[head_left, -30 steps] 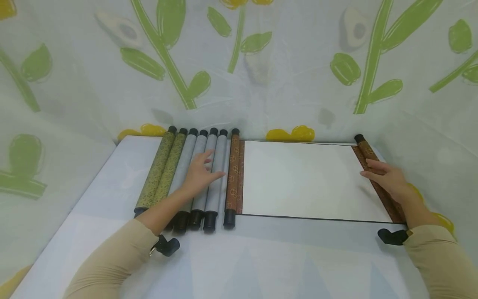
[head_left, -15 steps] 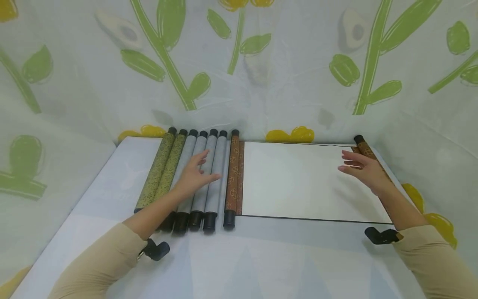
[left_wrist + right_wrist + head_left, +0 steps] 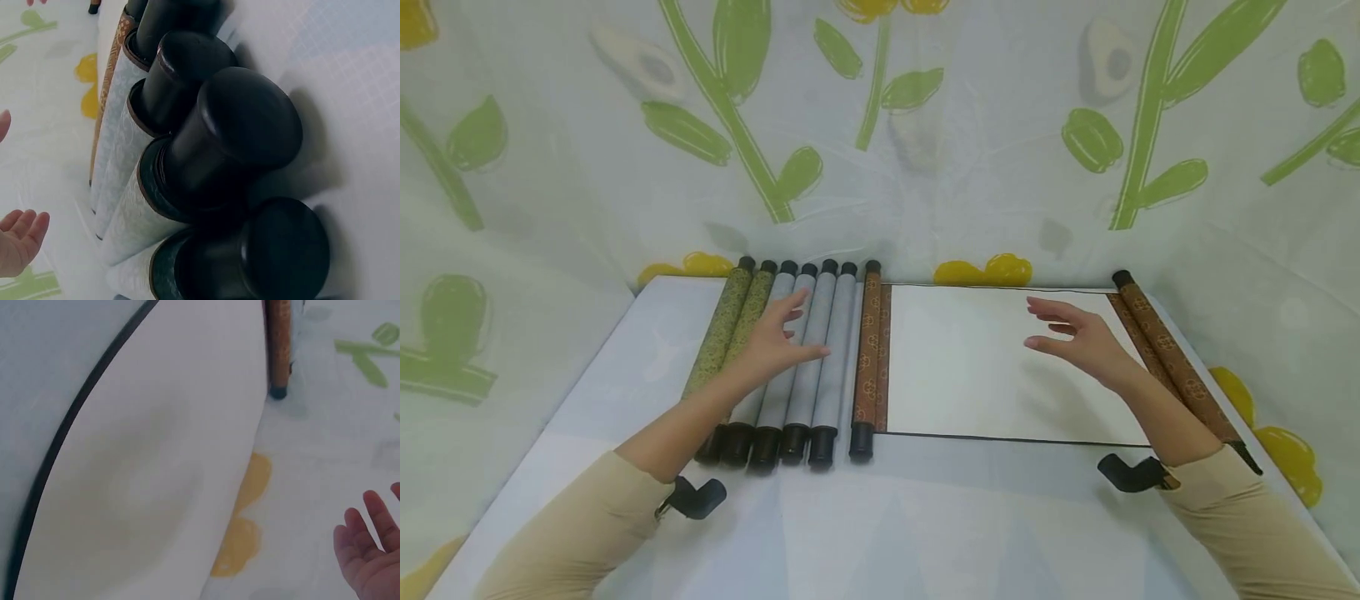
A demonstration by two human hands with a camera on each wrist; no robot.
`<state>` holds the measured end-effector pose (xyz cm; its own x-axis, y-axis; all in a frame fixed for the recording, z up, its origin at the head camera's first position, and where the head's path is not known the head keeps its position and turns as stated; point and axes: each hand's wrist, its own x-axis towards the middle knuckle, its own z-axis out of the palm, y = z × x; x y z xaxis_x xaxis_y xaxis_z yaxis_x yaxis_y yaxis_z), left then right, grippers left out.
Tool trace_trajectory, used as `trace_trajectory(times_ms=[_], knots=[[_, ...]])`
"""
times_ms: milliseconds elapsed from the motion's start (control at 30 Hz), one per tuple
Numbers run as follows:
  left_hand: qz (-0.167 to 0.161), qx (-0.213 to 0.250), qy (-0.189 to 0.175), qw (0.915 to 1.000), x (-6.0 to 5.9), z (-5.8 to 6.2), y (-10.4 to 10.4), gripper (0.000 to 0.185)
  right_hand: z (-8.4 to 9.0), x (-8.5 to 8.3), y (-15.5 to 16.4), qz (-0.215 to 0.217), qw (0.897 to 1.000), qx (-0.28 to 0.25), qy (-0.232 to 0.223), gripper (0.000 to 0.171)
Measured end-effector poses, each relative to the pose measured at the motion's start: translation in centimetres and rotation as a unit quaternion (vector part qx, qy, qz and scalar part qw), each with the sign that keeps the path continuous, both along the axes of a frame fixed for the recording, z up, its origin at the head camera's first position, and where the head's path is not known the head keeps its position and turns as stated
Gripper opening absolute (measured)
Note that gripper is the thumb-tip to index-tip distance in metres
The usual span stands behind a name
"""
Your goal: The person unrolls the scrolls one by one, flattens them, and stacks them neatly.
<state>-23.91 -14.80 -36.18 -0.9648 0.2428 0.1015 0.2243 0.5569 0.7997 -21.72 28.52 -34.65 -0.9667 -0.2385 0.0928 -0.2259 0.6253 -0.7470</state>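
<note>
A hanging scroll lies unrolled, its white paper spread between a brown patterned left roller and a brown right roller. My right hand hovers over the right part of the paper, fingers bent loosely, thumb apart, holding nothing. Over the rolled grey scrolls is my left hand, also holding nothing, its thumb spread from the fingers. In the left wrist view its fingers show beside the scrolls' black end knobs. The right wrist view shows my right fingers relaxed, off the paper.
Two rolled scrolls with yellow-green covers lie left of the grey ones, partly behind my left forearm. All rest on a white table. A white curtain with green leaf prints hangs behind and at the sides.
My right hand has left the right roller and moved left over the paper. My left hand has drifted slightly left and nearer. The scrolls have stayed in place.
</note>
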Motion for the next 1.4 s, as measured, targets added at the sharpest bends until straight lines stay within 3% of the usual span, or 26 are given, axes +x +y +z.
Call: trace_trajectory(times_ms=[333,567,1000,1400], knots=[[0.006,0.016,0.011,0.9998,1.1,1.4,-1.7,0.095,-0.4,0.7,-4.8,0.048,0.996,-0.029,0.066,0.064],[0.009,0.005,-0.019,0.9998,1.7,1.5,-2.7,0.098,-1.0,1.1,-8.3,0.088,0.99,-0.053,0.096,0.065],[-0.002,0.015,-0.06,0.9981,2.8,-0.4,-3.5,0.101,-2.7,1.0,-14.4,0.128,0.985,-0.06,0.095,0.068],[-0.019,0.015,-0.068,0.9974,2.3,-2.8,-2.6,0.101,-3.7,0.8,-17.4,0.148,0.985,-0.047,0.074,0.073]])
